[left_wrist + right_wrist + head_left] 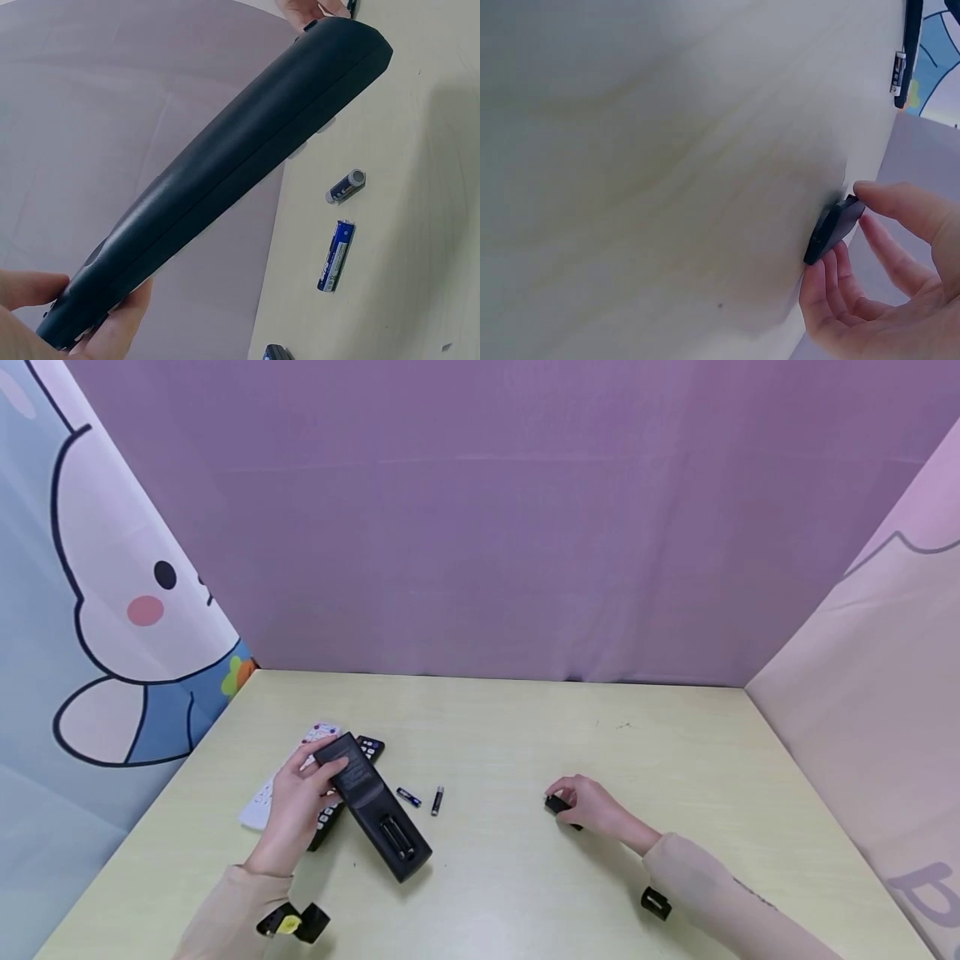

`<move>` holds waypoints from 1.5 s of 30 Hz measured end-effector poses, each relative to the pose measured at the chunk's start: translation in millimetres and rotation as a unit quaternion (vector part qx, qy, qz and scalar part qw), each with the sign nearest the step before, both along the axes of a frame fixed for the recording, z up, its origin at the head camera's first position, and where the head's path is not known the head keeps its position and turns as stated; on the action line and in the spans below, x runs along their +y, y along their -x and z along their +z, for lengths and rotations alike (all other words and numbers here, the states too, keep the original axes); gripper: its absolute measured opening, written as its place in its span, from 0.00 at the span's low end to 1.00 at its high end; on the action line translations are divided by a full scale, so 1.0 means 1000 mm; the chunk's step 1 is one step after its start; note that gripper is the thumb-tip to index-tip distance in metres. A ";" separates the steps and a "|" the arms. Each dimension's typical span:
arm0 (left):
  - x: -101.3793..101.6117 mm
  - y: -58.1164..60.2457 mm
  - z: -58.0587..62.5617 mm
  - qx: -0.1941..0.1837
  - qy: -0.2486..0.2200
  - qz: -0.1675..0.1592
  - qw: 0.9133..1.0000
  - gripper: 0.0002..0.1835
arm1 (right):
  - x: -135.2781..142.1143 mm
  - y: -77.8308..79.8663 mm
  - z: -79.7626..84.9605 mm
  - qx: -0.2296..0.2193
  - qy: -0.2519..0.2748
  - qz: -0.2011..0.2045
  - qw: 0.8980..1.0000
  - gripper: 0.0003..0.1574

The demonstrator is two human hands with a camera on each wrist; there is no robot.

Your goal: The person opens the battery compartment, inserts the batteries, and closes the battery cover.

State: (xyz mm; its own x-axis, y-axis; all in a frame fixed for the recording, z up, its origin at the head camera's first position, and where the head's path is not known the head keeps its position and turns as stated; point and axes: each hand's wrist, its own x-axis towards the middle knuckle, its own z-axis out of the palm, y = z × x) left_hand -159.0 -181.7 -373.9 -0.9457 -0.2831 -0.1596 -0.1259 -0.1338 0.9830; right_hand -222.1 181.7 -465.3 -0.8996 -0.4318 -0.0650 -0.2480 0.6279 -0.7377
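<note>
My left hand [294,802] grips the upper end of a black remote control [366,797], tilted with its back toward the head camera. At the lower end its battery compartment [397,837] is uncovered; whether anything lies inside is hard to tell. Over on the right, my right hand [596,810] pinches a small black battery cover [832,229] between thumb and fingers, at or just above the tabletop. Two small blue-and-black batteries, one battery [335,255] and another battery [346,186], lie on the table beside the held remote.
Behind the left hand lie a white remote [257,810] and a second black remote [322,825], partly hidden. The pale wooden table [495,735] ends at a purple curtain [480,527]. Printed cloths flank both sides.
</note>
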 end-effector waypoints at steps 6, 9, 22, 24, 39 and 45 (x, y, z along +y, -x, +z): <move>0.000 0.000 0.000 0.002 -0.007 -0.002 1.000 0.22 | -0.001 0.000 0.001 0.002 -0.005 0.000 1.000 0.17; -0.001 0.000 0.000 0.000 -0.010 -0.002 1.000 0.22 | -0.002 -0.002 0.003 0.001 -0.007 -0.003 1.000 0.17; -0.005 0.001 0.002 -0.012 -0.016 0.008 1.000 0.23 | -0.020 -0.001 0.009 0.020 0.018 -0.024 0.999 0.17; -0.006 0.000 0.002 -0.012 -0.014 0.008 1.000 0.23 | -0.024 0.000 0.009 0.022 0.022 -0.018 0.999 0.17; -0.013 -0.001 -0.004 -0.007 -0.007 -0.001 1.000 0.23 | -0.066 0.009 0.019 0.009 0.057 0.050 0.997 0.16; -0.027 0.006 -0.025 0.041 -0.016 -0.014 0.999 0.22 | -0.086 0.012 0.018 -0.002 0.062 0.075 0.995 0.17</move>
State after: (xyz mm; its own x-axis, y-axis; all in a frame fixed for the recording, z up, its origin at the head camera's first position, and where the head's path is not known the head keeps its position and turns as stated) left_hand -164.7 -208.9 -399.1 -0.9637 -0.2517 -0.0890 -0.0488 -0.1619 0.9856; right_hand -233.9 96.0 -447.3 -0.8242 -0.5662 -0.0057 -0.3296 0.4879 -0.8083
